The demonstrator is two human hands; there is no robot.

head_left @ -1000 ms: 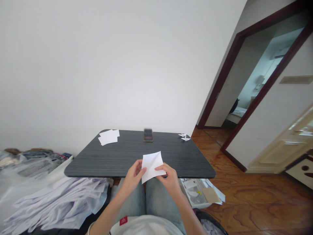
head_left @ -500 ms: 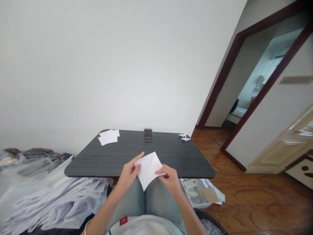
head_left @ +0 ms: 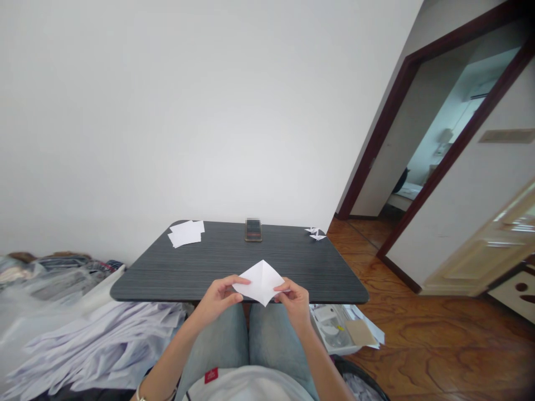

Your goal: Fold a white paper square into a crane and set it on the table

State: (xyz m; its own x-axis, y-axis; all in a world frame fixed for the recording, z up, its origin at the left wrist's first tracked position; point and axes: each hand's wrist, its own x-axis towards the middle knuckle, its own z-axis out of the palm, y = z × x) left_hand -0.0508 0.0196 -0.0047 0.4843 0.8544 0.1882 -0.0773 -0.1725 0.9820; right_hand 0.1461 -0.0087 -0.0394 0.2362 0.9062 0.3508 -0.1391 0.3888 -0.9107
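Note:
A white sheet of paper (head_left: pixel 262 281), creased down its middle, is held up at the near edge of the dark table (head_left: pixel 217 253), with one corner pointing away from me. My left hand (head_left: pixel 223 298) pinches its left corner between thumb and fingers. On the opposite side, my right hand (head_left: pixel 292 298) grips the right corner the same way. The paper's underside is hidden.
White paper sheets (head_left: pixel 186 234) lie at the table's back left. A phone (head_left: pixel 253 229) stands at the back centre. Folded paper cranes (head_left: pixel 317 236) sit at the back right. Beside my legs are piled white cloth (head_left: pixel 100 345) and a storage box (head_left: pixel 334 328).
The paper has turned and tilted flatter, so its near corner looks closer to the table edge. My left hand has shifted from its upper left side to the left corner.

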